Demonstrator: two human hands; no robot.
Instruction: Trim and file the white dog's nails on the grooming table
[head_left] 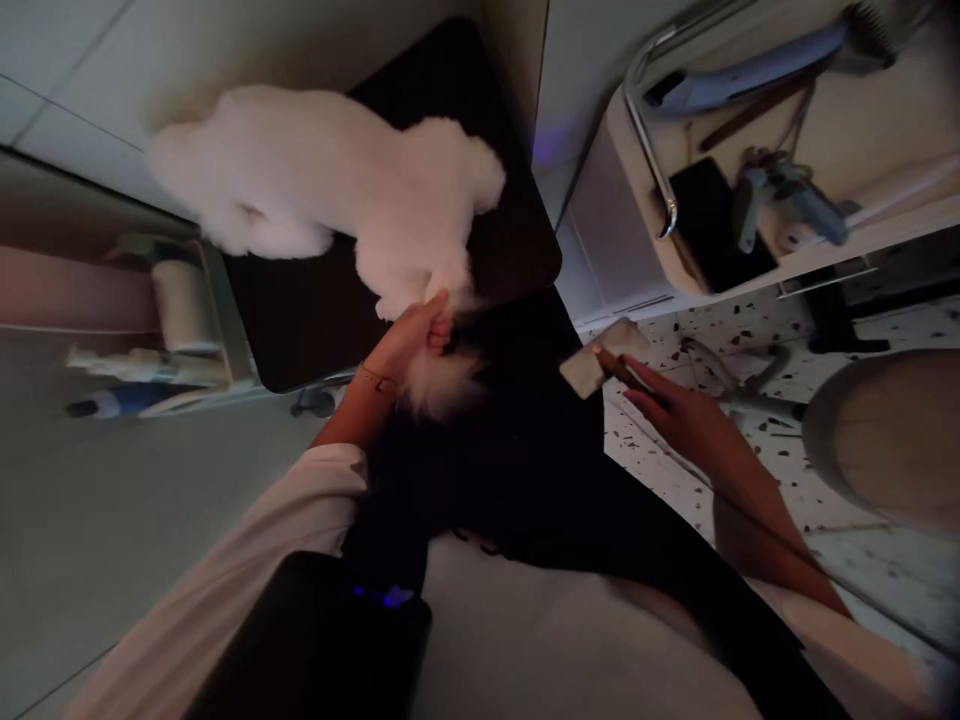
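A fluffy white dog [322, 170] is on a black table [517, 240]. My left hand [427, 330] is closed round the dog's tail at the table's near edge, and a loose tuft of long fur spreads out below my fist. Off to the right, apart from the dog, my right hand [675, 405] holds a slicker brush [585, 372] by its thin wooden handle. The brush's pale, flat head points left, toward my dark-clothed legs. Its pin side cannot be made out clearly.
A white trolley [637, 190] at the upper right carries clippers [795, 205], a blue-handled tool [757, 72] and a black box-like item [712, 220]. A round stool [892, 435] stands at the right. Bottles fill a side rack [225, 310] left of the table.
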